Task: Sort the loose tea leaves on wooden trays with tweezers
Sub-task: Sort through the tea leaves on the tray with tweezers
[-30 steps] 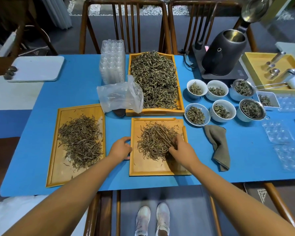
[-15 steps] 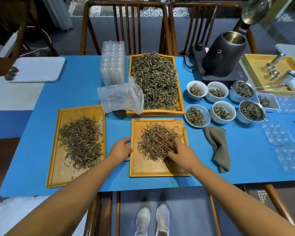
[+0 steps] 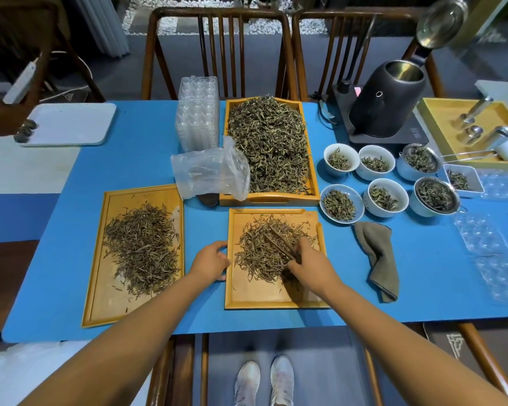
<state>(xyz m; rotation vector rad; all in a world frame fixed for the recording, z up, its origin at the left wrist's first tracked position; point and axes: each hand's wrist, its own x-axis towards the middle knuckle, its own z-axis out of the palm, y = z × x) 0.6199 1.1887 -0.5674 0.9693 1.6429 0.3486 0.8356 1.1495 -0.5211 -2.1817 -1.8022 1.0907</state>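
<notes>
A small wooden tray (image 3: 276, 297) lies in front of me with a pile of loose tea leaves (image 3: 264, 253). My right hand (image 3: 311, 268) grips brown wooden tweezers (image 3: 280, 244), whose tips point up-left into that pile. My left hand (image 3: 210, 263) holds the tray's left edge, fingers curled on the rim. To the left, a longer wooden tray (image 3: 97, 306) carries a second heap of leaves (image 3: 143, 250). A deep tray (image 3: 276, 199) behind is heaped with tea (image 3: 269, 142).
Several white bowls of tea (image 3: 384, 197) and strainers stand at right, with a grey cloth (image 3: 379, 256) near my right hand. A plastic bag (image 3: 208, 171), stacked clear containers (image 3: 198, 112), a black kettle (image 3: 387, 101) and a white tray (image 3: 68, 124) sit further back.
My right hand has shifted the tweezers slightly within the pile. My left hand stays on the tray edge.
</notes>
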